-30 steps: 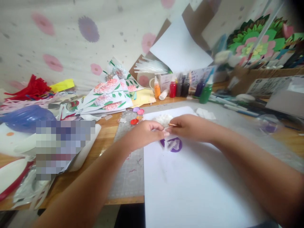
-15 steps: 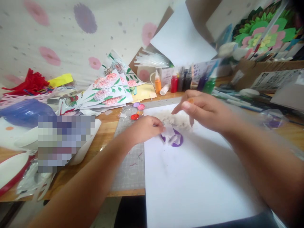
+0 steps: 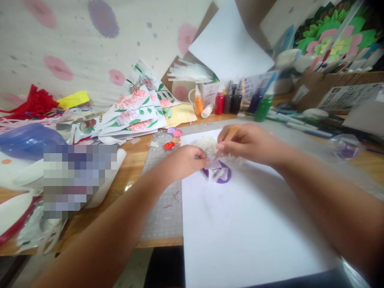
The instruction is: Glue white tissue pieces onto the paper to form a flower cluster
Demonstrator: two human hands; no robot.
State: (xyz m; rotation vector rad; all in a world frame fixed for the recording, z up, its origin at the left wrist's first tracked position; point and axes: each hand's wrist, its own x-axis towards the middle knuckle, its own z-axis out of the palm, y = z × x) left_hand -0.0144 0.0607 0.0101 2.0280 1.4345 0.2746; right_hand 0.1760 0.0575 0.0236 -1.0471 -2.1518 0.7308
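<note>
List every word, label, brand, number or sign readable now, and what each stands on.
No text reads with certainty.
Brown cardboard box, white printed label: too blurred.
White paper behind coloured plastic bottles: bluish handwriting, too blurred.
Red-and-white plastic packet: lettering too small.
Grey gridded cutting mat: faint marks, far edge, illegible.

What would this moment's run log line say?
left hand: pinching pale scrap | right hand: holding orange-brown stick | purple piece: on white sheet, partly covered
</note>
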